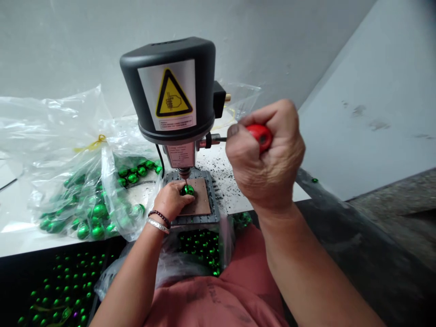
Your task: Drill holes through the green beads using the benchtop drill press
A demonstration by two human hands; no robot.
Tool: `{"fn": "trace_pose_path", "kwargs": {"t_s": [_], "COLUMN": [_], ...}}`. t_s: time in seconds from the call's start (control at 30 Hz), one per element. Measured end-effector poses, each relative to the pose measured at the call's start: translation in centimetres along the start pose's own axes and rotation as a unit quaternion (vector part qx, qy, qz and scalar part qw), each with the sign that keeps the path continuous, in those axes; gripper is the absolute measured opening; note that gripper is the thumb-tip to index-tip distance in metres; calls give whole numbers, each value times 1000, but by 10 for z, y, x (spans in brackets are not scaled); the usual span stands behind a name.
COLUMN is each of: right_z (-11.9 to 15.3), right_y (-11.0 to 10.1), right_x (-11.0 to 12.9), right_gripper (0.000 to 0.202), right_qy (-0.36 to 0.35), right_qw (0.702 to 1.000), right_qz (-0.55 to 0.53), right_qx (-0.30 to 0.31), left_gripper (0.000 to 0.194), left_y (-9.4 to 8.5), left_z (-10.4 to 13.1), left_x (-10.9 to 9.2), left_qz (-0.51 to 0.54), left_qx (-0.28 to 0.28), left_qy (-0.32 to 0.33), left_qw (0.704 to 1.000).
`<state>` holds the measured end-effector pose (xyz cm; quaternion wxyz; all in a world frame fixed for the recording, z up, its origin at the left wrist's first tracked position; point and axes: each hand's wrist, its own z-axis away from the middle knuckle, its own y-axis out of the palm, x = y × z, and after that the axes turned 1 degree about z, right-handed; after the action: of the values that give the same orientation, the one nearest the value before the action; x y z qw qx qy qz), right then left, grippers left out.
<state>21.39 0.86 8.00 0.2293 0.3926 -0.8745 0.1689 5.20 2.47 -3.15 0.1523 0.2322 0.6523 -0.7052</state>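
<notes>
My left hand [171, 199] is closed on a shiny green ball [187, 190], thumb and fingers on its sides. The ball rests on a brown square board [200, 202] on the ribbed base of a black drill press [170, 95]. Right above it stands the thin drill bit [185, 180], its tip at or just in the ball's top; I cannot tell which. Raised to the right of the machine, my right hand [267, 156] is wrapped round the red knob [260, 136] of the feed lever.
At left, a clear plastic bag [109, 181] holds several green balls [97, 220]. Dark shavings [220, 179] litter the white table [238, 195] around the base. Below the table edge are more green balls [200, 247]. A white wall [378, 100] rises on the right.
</notes>
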Motion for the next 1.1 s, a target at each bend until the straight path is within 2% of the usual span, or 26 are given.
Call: {"fn": "trace_pose_path", "kwargs": {"t_s": [0.17,0.37,0.57,0.83,1.0,1.1], "right_z": [11,30,39,49,53,60], "right_y": [-6,-8,-5,-2,0,2], "right_x": [-3,-9,-13,-21,-24,-28], "right_gripper": [10,8,5,2,9,7], "right_qy": [-31,-58,-61,-83,-89,-91], "right_qw": [999,996,996,995,996,996], "right_qz": [40,71,62,46,11,-4], "right_qx": [20,13,-11,-12,-27,-15], "left_gripper": [26,22,22,23,23,22], "left_y": [2,1,1,1,0,-2], "left_z": [-1,1,2,2,3,5], "left_x": [3,1,0,0,-1,-3], "left_qz": [-1,-18,-23,-28,-16,-7], "left_qx": [0,-3,1,7,8,11], "left_qy": [2,-14,-19,-20,-17,-22], "left_qw": [1000,1000,1000,999,1000,1000]}}
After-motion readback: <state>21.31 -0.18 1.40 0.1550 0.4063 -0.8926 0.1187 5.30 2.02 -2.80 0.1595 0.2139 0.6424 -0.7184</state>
